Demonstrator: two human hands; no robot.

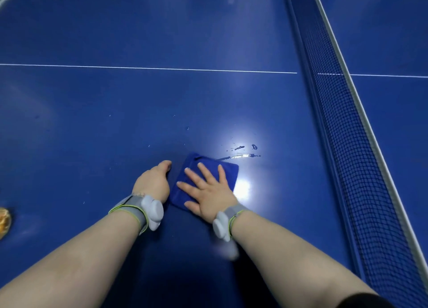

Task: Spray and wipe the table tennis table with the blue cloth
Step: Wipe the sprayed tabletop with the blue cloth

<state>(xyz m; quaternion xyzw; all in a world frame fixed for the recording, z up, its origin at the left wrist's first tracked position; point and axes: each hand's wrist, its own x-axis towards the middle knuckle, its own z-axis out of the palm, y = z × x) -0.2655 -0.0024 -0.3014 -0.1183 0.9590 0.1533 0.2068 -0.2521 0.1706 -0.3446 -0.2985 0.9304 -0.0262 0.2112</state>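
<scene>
A folded blue cloth (228,170) lies flat on the blue table tennis table (115,127). My right hand (208,189) presses down on the cloth with its fingers spread and straight. My left hand (154,181) rests on the table just left of the cloth, fingers curled under, and I cannot tell whether it touches the cloth's edge. Wet streaks and droplets (243,151) glisten on the surface just beyond the cloth. No spray bottle is in view.
The net (347,134) with its white top band runs along the right side, close to the cloth. A white centre line (148,68) crosses the table further out. An orange-brown object (4,221) sits at the left edge of the view.
</scene>
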